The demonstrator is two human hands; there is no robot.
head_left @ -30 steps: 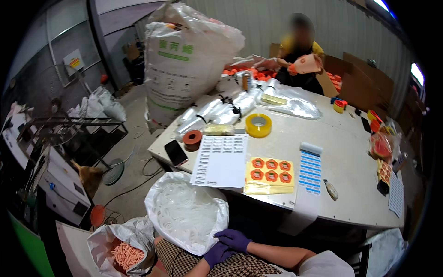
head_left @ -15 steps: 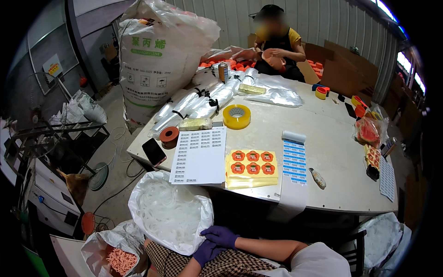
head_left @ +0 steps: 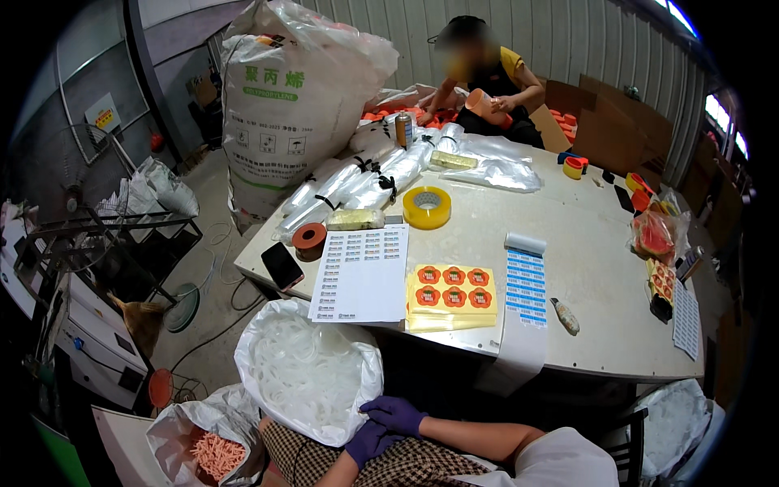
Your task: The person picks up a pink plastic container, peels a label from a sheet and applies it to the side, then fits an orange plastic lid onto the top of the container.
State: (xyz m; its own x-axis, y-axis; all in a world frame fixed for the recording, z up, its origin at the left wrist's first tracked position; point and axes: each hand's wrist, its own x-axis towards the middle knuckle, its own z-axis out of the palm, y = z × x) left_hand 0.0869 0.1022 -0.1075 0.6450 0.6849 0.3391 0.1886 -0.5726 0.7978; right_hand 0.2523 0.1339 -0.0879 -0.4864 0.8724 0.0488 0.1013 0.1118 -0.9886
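On the table (head_left: pixel 600 325), the phone (head_left: pixel 282 266) is flanked at its right by the label sheet (head_left: pixel 349 284), the sticker sheets (head_left: pixel 451 319) and the label strip (head_left: pixel 527 288) — the tape roll (head_left: pixel 440 218) is set behind. The bag of rings (head_left: pixel 369 365) is placed in front, right of a second bag (head_left: pixel 166 440).

The purple-gloved right hand (head_left: pixel 396 415) partly hid the purple-gloved left hand (head_left: pixel 371 444). The lower edge cut off the brown-checked cloth garment (head_left: pixel 414 464). The black-and-yellow-clad co-worker (head_left: pixel 497 79) had a blurred face (head_left: pixel 469 55). The blue-striped paper strip (head_left: pixel 526 286) bore illegibly small print.

Bright strip (head_left: pixel 717 112), upper right — dark, bowed edges
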